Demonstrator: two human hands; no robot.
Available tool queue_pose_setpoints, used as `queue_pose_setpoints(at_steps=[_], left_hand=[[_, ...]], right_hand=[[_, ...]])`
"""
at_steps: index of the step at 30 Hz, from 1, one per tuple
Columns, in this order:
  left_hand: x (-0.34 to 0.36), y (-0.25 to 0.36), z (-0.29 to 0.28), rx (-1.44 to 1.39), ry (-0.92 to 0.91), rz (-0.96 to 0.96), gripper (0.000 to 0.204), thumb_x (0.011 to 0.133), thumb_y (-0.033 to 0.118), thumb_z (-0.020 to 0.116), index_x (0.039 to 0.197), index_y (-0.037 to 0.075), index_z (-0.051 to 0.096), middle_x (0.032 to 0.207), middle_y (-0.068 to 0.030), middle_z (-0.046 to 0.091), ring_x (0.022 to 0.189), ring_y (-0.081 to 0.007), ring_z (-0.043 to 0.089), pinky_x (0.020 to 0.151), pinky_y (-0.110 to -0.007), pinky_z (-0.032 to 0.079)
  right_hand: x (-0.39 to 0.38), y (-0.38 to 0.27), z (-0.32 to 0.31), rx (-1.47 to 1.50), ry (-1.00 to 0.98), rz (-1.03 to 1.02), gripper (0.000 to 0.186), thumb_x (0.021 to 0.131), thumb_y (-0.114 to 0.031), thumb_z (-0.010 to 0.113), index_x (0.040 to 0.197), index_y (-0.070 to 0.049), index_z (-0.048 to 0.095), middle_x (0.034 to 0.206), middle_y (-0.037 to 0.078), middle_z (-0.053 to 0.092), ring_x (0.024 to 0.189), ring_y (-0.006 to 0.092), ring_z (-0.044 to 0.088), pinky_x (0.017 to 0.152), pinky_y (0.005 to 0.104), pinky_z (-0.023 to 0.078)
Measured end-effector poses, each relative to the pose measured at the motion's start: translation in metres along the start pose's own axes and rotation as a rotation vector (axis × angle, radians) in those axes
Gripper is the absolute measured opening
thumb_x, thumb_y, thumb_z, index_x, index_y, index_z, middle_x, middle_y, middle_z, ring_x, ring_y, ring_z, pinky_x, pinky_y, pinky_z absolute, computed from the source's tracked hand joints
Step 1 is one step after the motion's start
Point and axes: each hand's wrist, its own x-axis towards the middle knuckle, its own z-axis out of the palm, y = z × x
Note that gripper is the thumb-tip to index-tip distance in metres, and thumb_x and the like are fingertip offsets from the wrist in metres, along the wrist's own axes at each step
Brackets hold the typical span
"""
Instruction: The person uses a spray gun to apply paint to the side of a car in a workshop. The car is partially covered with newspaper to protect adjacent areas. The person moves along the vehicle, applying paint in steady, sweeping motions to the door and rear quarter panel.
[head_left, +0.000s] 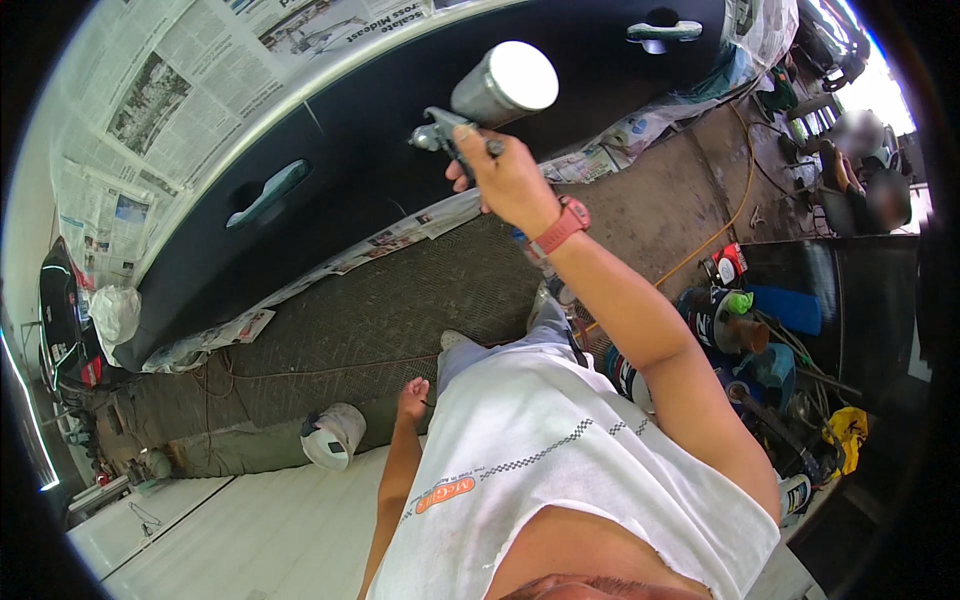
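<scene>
My right hand [510,185], with a red watch on its wrist, is wrapped round a paint spray gun [438,130]. A grey cup with a white lid [515,78] sits on top of the gun. The gun is held up close to the dark car side panel [370,130], its nozzle end pointing left. Door handles stand out on the panel, one [268,193] left of the gun and another [664,32] at the far right. Down by my side, my left hand [412,400] has its fingers curled; what they hold, if anything, is hidden.
Newspaper [165,95] masks the car above the panel and along its lower edge. A yellow hose [715,240] crosses the floor at right. Cans and tools [715,315] crowd the right side. A white bucket [333,437] stands behind me. People sit at far right.
</scene>
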Motion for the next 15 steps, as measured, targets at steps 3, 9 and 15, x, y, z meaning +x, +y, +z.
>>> queue_pose_setpoints(at_steps=[3,9,15], left_hand=[[-0.009,-0.013,-0.006,0.079,-0.047,-0.019,0.051,0.099,0.035,0.066,0.136,0.001,0.059,0.124,-0.0149,0.069,0.116,-0.0218,0.064,0.101,-0.034,0.049],[-0.006,-0.024,0.001,0.222,0.005,-0.027,0.051,0.097,0.038,0.068,0.133,0.002,0.062,0.126,-0.0165,0.069,0.116,-0.0269,0.064,0.100,-0.038,0.050],[0.033,-0.065,0.020,-0.035,-0.020,0.045,0.051,0.098,0.040,0.068,0.133,0.003,0.062,0.122,-0.0148,0.070,0.112,-0.0228,0.065,0.098,-0.035,0.051]], right_hand=[[0.002,-0.005,0.022,0.024,-0.087,0.023,0.051,0.107,-0.044,0.049,0.119,0.004,0.065,0.082,0.007,0.070,0.066,0.0087,0.066,0.042,0.0230,0.046],[0.018,-0.008,-0.007,0.184,-0.013,0.053,0.050,0.106,-0.044,0.049,0.115,0.003,0.067,0.080,0.007,0.070,0.062,0.0089,0.064,0.041,0.0239,0.046],[0.028,0.001,-0.118,0.077,0.273,0.034,0.055,0.105,-0.050,0.048,0.114,0.001,0.065,0.085,0.010,0.073,0.069,0.0144,0.070,0.041,0.0253,0.045]])
